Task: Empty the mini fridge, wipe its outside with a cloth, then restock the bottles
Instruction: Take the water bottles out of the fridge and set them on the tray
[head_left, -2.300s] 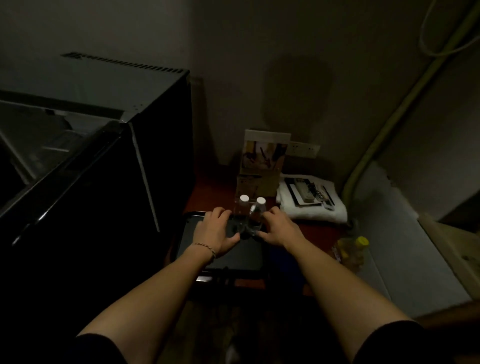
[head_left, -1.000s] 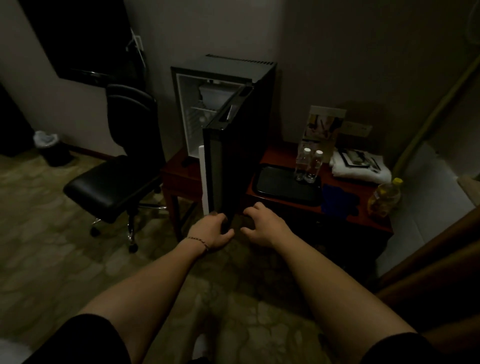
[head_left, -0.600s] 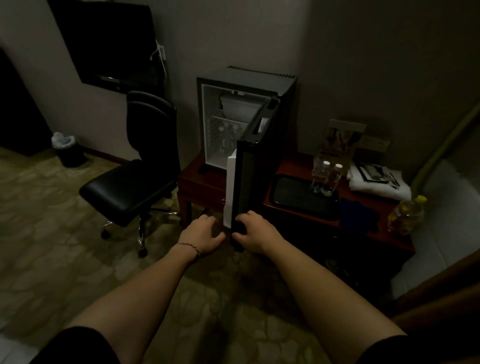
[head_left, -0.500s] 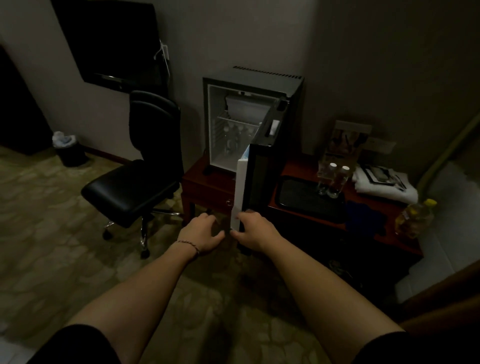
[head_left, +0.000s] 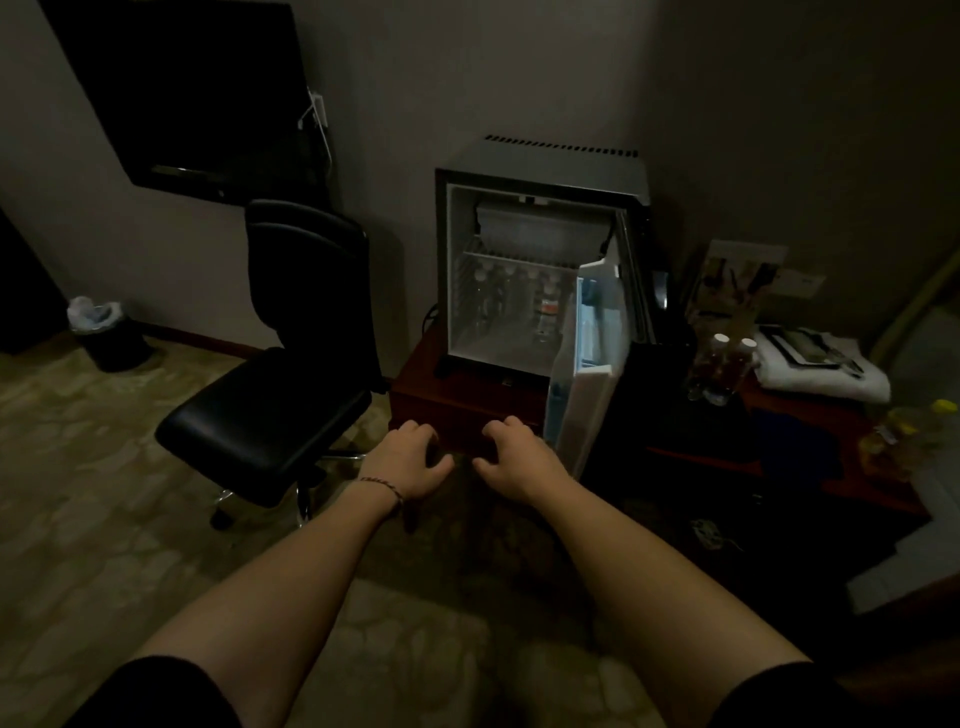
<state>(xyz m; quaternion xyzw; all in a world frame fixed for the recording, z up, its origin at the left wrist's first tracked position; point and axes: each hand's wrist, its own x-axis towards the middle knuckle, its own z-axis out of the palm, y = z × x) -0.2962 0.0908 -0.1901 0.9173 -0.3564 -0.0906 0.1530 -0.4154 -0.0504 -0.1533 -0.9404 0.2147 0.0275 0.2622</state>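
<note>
Black mini fridge (head_left: 540, 171): matt top, smooth white plastic liner and door (head_left: 584, 364) inside. Reddish-brown low table (head_left: 467, 400): glossy wood. Black office chair (head_left: 270, 415): smooth leather-look sheen. Folded white towel (head_left: 826, 376): soft cloth. Clear bottles (head_left: 722, 369): plastic.

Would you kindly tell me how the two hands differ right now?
The left hand wears a thin beaded bracelet; the right hand has a bare wrist. The right hand hangs nearer the white-lined open fridge door; the left lies farther from it. Both are loosely curled and hold nothing.
</note>
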